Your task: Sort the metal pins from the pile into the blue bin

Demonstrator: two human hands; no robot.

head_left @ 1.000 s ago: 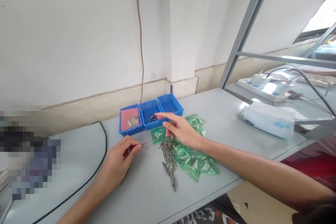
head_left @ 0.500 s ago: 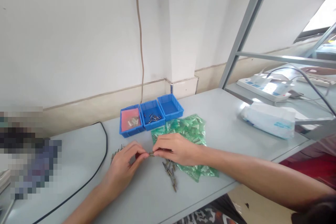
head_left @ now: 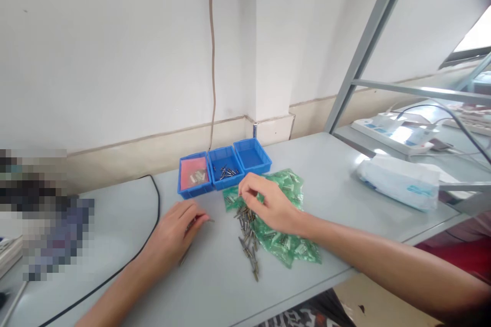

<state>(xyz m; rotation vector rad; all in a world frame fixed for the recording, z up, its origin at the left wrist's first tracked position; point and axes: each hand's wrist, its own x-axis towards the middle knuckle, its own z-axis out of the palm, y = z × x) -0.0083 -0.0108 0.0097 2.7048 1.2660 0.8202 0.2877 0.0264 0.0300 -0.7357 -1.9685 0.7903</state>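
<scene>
My left hand point(head_left: 178, 230) rests low over the table, thumb and fingers pinched on a small metal pin point(head_left: 210, 220) whose tip sticks out to the right. Another thin metal piece point(head_left: 184, 256) shows just below this palm. My right hand point(head_left: 270, 204) hovers over the green plastic bag point(head_left: 289, 250), fingers curled and pinched together; whatever they hold is hidden. Beneath and left of it lies a loose pile of metal pins point(head_left: 247, 225), trailing toward the table's front edge. More small metal parts show through the bag.
Three blue bins stand behind my hands: the left bin point(head_left: 195, 195) holds a pink sheet and pale pieces, the middle bin point(head_left: 226, 183) dark pins. A black cable point(head_left: 158, 199) curves along the left. A white soft pack point(head_left: 399, 181) lies right, near a metal frame point(head_left: 360, 61).
My hands have come apart from where they met over a small pin. The right moved up and right toward the bag, uncovering more of the pile; the left keeps a pin.
</scene>
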